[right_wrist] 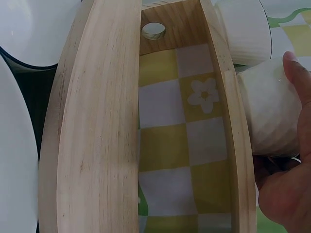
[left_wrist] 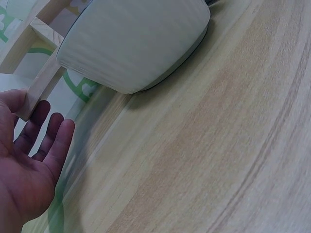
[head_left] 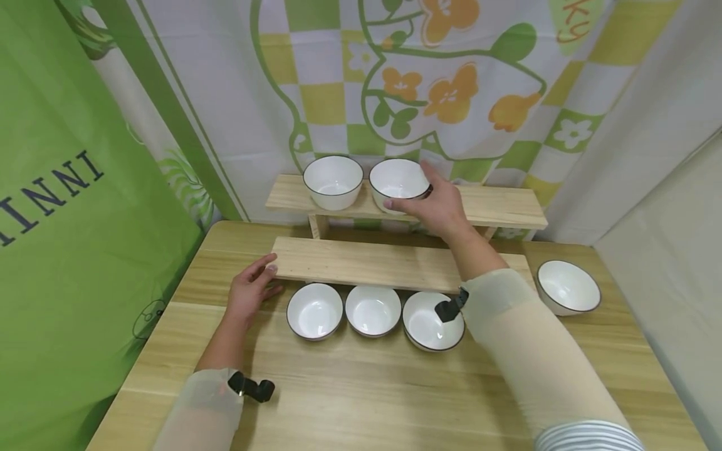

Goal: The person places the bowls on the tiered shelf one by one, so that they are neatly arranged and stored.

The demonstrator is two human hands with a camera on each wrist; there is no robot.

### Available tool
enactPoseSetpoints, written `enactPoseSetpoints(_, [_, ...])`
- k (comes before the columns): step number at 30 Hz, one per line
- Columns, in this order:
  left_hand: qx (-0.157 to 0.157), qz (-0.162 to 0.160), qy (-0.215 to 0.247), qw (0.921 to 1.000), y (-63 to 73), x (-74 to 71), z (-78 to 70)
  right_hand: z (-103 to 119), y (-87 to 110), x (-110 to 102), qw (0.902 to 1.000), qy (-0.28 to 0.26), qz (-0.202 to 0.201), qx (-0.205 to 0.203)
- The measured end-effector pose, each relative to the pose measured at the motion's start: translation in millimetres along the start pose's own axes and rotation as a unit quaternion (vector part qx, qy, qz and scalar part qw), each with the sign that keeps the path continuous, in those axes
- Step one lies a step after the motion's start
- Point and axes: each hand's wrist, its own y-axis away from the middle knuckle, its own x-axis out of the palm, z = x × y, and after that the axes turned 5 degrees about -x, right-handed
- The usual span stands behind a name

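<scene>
In the head view a two-tier wooden rack (head_left: 361,260) stands on the table. My right hand (head_left: 442,203) grips a white dark-rimmed bowl (head_left: 397,178) on the upper shelf, thumb at the front and fingers at the right side. Just left of it sits another white bowl (head_left: 333,181). My left hand (head_left: 248,291) holds the left end of the lower shelf; in the left wrist view its thumb and fingers pinch the board end (left_wrist: 46,85). The right wrist view has the gripped bowl's ribbed side (right_wrist: 272,109) close beside the upper board (right_wrist: 238,145).
Three white bowls line up before the rack: a left one (head_left: 314,311), a middle one (head_left: 373,311) and a right one (head_left: 431,322), partly behind the right wrist camera. Another bowl (head_left: 568,287) stands right of the rack. A patterned curtain (head_left: 225,81) hangs behind the table (head_left: 350,401).
</scene>
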Motion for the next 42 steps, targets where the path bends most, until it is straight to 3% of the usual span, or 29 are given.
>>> enactPoseSetpoints(6, [-0.002, -0.004, -0.001, 1.0, -1.2, 2.3, -0.7, -1.1, -1.0, -1.7, 0.9998, 0.011, 0.006, -0.012])
enactPoseSetpoints(18, [0.005, -0.012, -0.004, 0.9999, -20.7, -8.8, 18.7, -3.4, 6.3, -7.7, 0.999, -0.018, 0.026, -0.031])
enactPoseSetpoints(26, [0.006, -0.01, -0.003, 0.9999, -19.6, -9.8, 19.3, -4.6, 14.6, -14.4, 0.9985, -0.031, 0.024, -0.038])
enactPoseSetpoints(33, [0.006, -0.013, 0.0, 0.9999, -19.1, -9.6, 20.3, -6.7, 27.1, -24.1, 0.998, -0.058, 0.022, -0.013])
enactPoseSetpoints(42, [-0.002, -0.014, -0.005, 0.9999, -17.4, -9.0, 24.3, -19.8, 47.7, -36.5, 0.9947, -0.102, 0.006, -0.011])
